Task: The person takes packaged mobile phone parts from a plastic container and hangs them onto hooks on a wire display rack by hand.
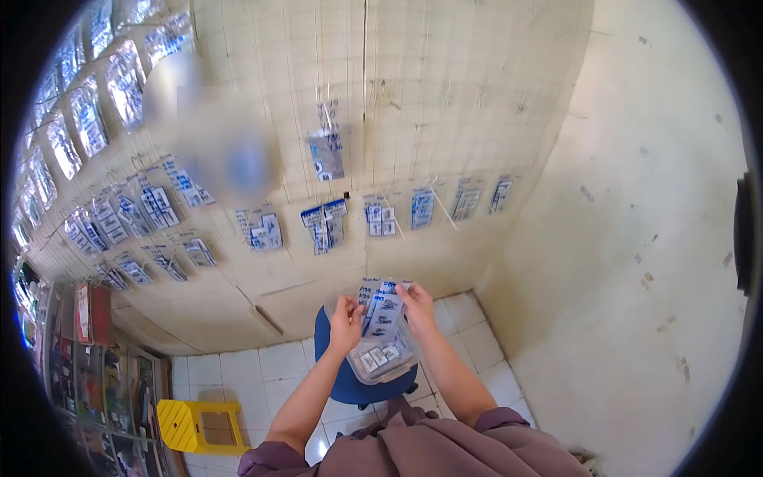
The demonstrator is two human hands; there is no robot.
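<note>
Both hands are raised over a clear plastic box point(407, 362) on a blue stool seat point(343, 387). Between them is a transparent bag point(385, 314) with blue handwriting and small labelled packets inside. My left hand point(346, 320) pinches the bag's left side, fingers closed. My right hand point(416, 305) grips its upper right corner, near the blue writing. White labelled packets point(380, 357) lie in the box below the bag.
Labelled bags point(265, 232) hang in rows on the wall grid ahead, with silvery packs point(86, 117) at upper left. A yellow stool point(177, 425) stands on the tiled floor at lower left, beside a glass shelf cabinet point(103, 397). A bare wall rises at right.
</note>
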